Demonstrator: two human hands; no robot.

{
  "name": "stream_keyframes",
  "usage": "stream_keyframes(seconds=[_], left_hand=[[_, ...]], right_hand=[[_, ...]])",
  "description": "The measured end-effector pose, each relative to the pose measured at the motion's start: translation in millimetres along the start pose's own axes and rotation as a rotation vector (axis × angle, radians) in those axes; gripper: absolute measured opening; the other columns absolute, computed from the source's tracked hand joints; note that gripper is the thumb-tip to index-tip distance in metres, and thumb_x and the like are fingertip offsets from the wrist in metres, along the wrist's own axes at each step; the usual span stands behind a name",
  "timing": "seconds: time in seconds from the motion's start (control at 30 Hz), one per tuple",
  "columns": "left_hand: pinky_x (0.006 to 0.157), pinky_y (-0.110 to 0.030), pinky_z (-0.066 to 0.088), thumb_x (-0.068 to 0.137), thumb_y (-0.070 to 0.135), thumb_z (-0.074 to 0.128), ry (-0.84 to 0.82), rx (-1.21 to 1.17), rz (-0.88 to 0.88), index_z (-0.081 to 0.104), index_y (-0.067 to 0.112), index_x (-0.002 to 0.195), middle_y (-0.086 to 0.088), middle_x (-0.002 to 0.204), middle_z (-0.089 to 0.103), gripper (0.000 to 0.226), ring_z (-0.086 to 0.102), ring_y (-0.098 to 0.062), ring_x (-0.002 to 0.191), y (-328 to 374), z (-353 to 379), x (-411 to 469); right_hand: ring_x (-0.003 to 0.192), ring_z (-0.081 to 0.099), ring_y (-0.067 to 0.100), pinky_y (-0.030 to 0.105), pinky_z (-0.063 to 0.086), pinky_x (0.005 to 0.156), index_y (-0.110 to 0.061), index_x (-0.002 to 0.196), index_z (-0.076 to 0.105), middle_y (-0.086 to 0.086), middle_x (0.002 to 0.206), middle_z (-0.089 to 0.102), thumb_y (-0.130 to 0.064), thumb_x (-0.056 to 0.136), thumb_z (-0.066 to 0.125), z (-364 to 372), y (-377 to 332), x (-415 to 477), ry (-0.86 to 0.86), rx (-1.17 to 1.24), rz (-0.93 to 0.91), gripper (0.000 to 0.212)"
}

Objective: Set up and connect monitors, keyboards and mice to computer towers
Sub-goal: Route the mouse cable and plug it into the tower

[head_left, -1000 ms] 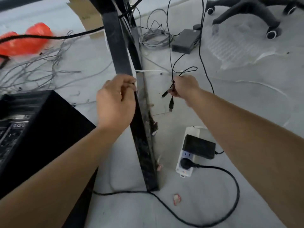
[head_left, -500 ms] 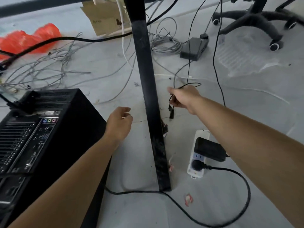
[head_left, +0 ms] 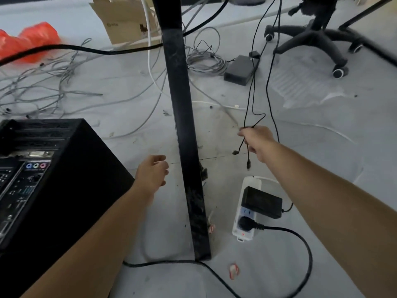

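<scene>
A black computer tower [head_left: 71, 181] lies at the lower left, its rear port panel [head_left: 23, 179] facing me. My right hand [head_left: 256, 141] grips thin black cables [head_left: 250, 100] that hang from above, right of the black desk leg [head_left: 184, 134]. Two plug ends [head_left: 248, 163] dangle below that hand. My left hand [head_left: 152, 174] hovers between the tower and the leg, fingers loosely curled, holding nothing.
A white power strip [head_left: 245, 231] with a black adapter [head_left: 261, 202] and a plug lies right of the leg; its thick cord [head_left: 300, 239] loops over the floor. Grey cables [head_left: 43, 91], a power brick [head_left: 239, 69], a cardboard box [head_left: 126, 20], an orange bag [head_left: 28, 43] and a chair base [head_left: 315, 39] lie beyond.
My left hand let go of the desk leg and dropped down beside the tower. My right hand kept hold of the cables. The view shifted, bringing the tower's port panel into sight.
</scene>
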State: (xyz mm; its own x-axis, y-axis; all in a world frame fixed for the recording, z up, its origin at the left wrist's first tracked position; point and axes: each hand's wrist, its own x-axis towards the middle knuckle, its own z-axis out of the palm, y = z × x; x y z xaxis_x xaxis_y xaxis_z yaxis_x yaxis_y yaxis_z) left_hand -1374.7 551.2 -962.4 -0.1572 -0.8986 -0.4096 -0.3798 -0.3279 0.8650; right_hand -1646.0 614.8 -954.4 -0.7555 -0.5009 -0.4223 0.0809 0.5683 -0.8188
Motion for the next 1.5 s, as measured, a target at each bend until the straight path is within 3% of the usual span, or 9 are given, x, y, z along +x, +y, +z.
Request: stream_keyframes(seconds=[0.27,0.47,0.6,0.67,0.77,0.83,0.93,1.17,1.5], left_hand=[[0.070,-0.029,0.051,0.097,0.009,0.054,0.022,0.051,0.033,0.059,0.013,0.126,-0.001,0.101,0.062,0.030,0.059,-0.015,0.088,-1.8,-1.2,1.0],[0.102,-0.034,0.043,0.095,0.023,0.064,-0.028,0.382,0.198,0.031,0.021,0.152,-0.006,0.147,0.039,0.066,0.043,-0.019,0.125,3.0,-4.3,-0.7],[0.119,-0.048,0.017,0.088,0.049,0.070,-0.005,0.714,0.371,0.005,0.031,0.158,-0.002,0.163,0.001,0.097,0.001,-0.023,0.150,1.7,-6.9,-4.6],[0.117,-0.051,0.014,0.096,0.051,0.056,0.044,0.789,0.431,0.027,0.036,0.152,-0.003,0.164,0.006,0.065,-0.003,-0.022,0.151,2.0,-6.7,-2.1],[0.108,-0.045,0.030,0.105,0.043,0.033,0.024,0.848,0.490,0.060,0.024,0.103,0.003,0.116,0.063,0.033,0.047,-0.023,0.127,1.4,-8.3,1.6],[0.090,-0.043,0.046,0.106,0.043,0.028,0.021,0.868,0.496,0.053,0.018,0.091,0.003,0.081,0.064,0.038,0.062,-0.023,0.085,4.7,-10.3,-3.5],[0.067,-0.036,0.045,0.107,0.042,0.026,0.085,1.025,0.424,0.050,0.015,0.092,-0.005,0.085,0.064,0.039,0.057,-0.025,0.077,8.5,-17.1,-3.8],[0.057,-0.029,0.040,0.107,0.016,0.033,-0.053,0.276,-0.130,0.051,0.007,0.084,-0.006,0.069,0.049,0.031,0.046,-0.019,0.056,48.3,-38.9,-23.4],[0.051,-0.029,0.046,0.103,0.024,0.043,0.159,0.098,0.389,0.062,0.013,0.096,-0.004,0.070,0.057,0.023,0.052,-0.017,0.052,119.8,-104.5,-95.6]], right_hand=[[0.086,0.068,0.032,0.037,0.055,0.081,-0.004,0.093,0.073,0.017,0.089,0.073,-0.041,0.101,0.039,-6.4,-29.0,10.4,0.129,-0.469,-0.358,0.052],[0.067,0.071,0.027,0.028,0.062,0.061,0.004,0.101,0.063,0.018,0.082,0.068,-0.013,0.099,0.060,32.7,-54.7,-27.6,-0.402,0.327,-0.028,0.018],[0.056,0.061,0.005,0.015,0.035,0.045,-0.010,0.093,0.064,0.005,0.084,0.070,-0.015,0.097,0.062,41.5,-56.6,-47.2,-0.617,0.135,0.054,0.007],[0.050,0.049,0.000,0.014,0.022,0.044,-0.014,0.097,0.067,0.000,0.088,0.073,-0.021,0.097,0.062,40.9,-55.8,-50.0,-0.681,0.032,0.085,0.008],[0.047,0.045,0.001,0.014,0.020,0.041,-0.014,0.110,0.069,-0.003,0.087,0.074,-0.024,0.097,0.062,40.5,-53.4,-48.7,-0.670,0.041,0.095,0.017],[0.047,0.049,0.001,0.015,0.023,0.040,-0.014,0.116,0.067,0.000,0.094,0.074,-0.029,0.098,0.062,41.0,-53.0,-48.5,-0.619,0.057,0.099,0.025],[0.053,0.053,0.005,0.018,0.028,0.046,-0.014,0.104,0.062,0.000,0.092,0.076,-0.046,0.098,0.056,38.8,-53.3,-53.2,-0.488,-0.070,0.096,0.033],[0.055,0.048,0.009,0.021,0.029,0.047,-0.016,0.103,0.067,-0.004,0.078,0.069,-0.036,0.097,0.048,40.3,-53.0,-77.0,-0.251,-0.135,0.002,0.028],[0.048,0.044,0.008,0.022,0.024,0.046,-0.018,0.087,0.061,-0.003,0.068,0.066,-0.030,0.100,0.047,32.7,-75.4,-142.2,-0.329,-0.091,-0.097,0.023]])
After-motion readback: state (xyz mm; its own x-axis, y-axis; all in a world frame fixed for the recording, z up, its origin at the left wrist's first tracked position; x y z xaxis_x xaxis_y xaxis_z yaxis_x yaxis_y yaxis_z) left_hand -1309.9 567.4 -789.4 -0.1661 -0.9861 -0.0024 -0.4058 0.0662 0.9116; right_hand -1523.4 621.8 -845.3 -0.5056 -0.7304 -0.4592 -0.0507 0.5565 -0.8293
